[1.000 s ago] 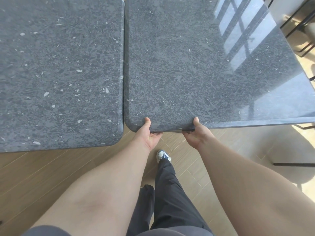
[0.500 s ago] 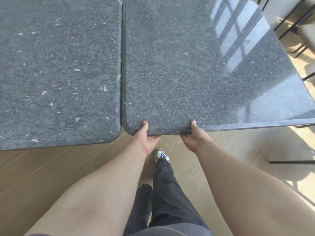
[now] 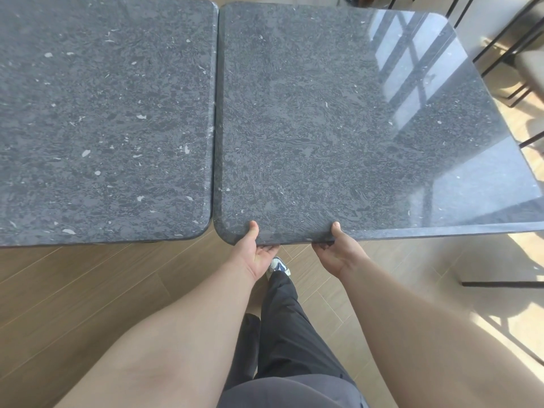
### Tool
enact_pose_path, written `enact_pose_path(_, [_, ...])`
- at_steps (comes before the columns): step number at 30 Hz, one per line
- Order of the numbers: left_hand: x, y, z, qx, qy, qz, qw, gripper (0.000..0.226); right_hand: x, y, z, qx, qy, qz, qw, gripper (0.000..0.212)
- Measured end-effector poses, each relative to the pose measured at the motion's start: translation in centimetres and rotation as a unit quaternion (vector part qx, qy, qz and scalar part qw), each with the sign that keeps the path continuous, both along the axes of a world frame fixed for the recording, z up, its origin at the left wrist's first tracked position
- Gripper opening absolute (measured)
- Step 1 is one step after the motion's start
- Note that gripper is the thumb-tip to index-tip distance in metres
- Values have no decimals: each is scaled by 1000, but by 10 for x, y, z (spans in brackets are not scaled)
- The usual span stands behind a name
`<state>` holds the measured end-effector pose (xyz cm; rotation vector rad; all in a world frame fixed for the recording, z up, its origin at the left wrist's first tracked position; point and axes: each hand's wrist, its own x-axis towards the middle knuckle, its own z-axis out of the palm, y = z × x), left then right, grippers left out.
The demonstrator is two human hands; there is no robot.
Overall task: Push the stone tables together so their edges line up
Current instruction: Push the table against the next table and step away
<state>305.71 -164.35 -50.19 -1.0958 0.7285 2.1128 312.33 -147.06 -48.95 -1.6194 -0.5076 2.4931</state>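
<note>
Presently the right stone table [image 3: 338, 136] stands side by side with the left stone table [image 3: 103, 119], their inner edges apparently touching along a thin dark seam, though contact cannot be confirmed from above. The near edges are not flush. The left hand [image 3: 254, 254] and right hand [image 3: 335, 254] grip the right table's near edge, thumbs on top, fingers curled beneath. Below, a wood floor [image 3: 73, 290] and a shoe [image 3: 278, 265] are visible.

We saw a wood-plank floor [image 3: 88, 290], sunlit at its right, where black-legged chairs [image 3: 527, 63] stood.
</note>
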Motion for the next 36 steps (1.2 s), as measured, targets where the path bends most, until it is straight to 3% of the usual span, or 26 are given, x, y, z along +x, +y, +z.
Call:
enact_pose_path(17, [4,-5,12,-1,-88,19,996,48,1,7,15,-58,-64,6,996,30])
enact_pose_path(26, [-11,-17,31,-27,-161,-27,986,44,-17,8,28,-69,-163,-6,984,33])
enact_pose_path(31, [-17,-31,37,-44,-177,-58,981,40,-31,9,40,-87,-217,29,972,29])
enact_pose_path(36, [-25,-48,53,-74,-173,-91,978,44,-39,8,62,-57,-257,105,959,41])
